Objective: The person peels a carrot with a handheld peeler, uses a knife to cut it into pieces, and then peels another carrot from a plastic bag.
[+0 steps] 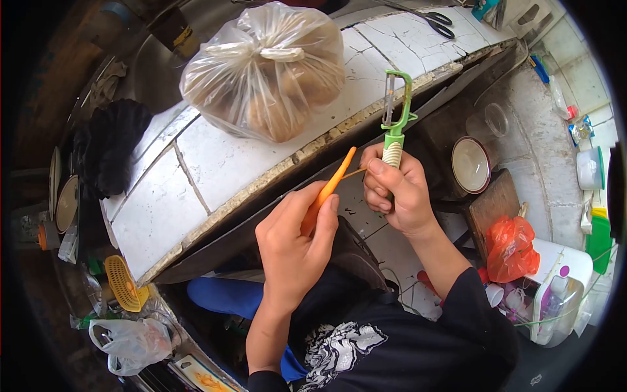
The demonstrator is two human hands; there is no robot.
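My left hand (pixel 297 238) is closed around an orange carrot (pixel 332 184), its thin tip pointing up and to the right. In my right hand (pixel 401 189) is a green peeler (pixel 393 140), gripped by its ribbed handle with the blade upright above my fist. A thin orange strip (pixel 354 173) stretches between the carrot and my right thumb. The peeler's blade is apart from the carrot. Both hands are in front of the white tiled counter's (pixel 261 160) near edge.
A knotted clear plastic bag (pixel 268 75) of round brownish items sits on the counter. Black scissors (pixel 434 19) lie at its far right. There is a bowl (pixel 470 164) and a red plastic bag (pixel 513 248) on the right. A yellow basket (pixel 124 284) stands at left.
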